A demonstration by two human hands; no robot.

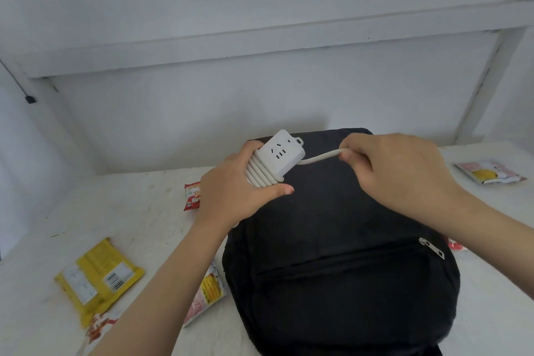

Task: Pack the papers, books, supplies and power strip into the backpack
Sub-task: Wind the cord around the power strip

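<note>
While your left hand (231, 191) clamps the power strip (278, 157) with the cord (261, 176) coiled around its body, your right hand (396, 170) pinches the loose cord tail (320, 156) between thumb and fingertips, pulled out to the right. Both sit in the air above the far end of the black backpack (341, 240), which lies flat on the white table (138, 205)

Risks as I judge them:
- let go of the tail before it's tucked and the stiff coils likely spring loose, about 5 turns gone
- pull too hard and the strip could twist out of the left grip, since thumb and fingers only hold its edges
- the front pocket zipper (432, 248) looks shut and I can't see any open compartment, so you may need a free hand while both are busy

Writing: the yellow packet (98, 277) shows a barcode and a white label, text too small to read. The red packet (193, 192) has white lettering, mostly hidden by your hand, unreadable. No brand visible on the strip or backpack
</note>
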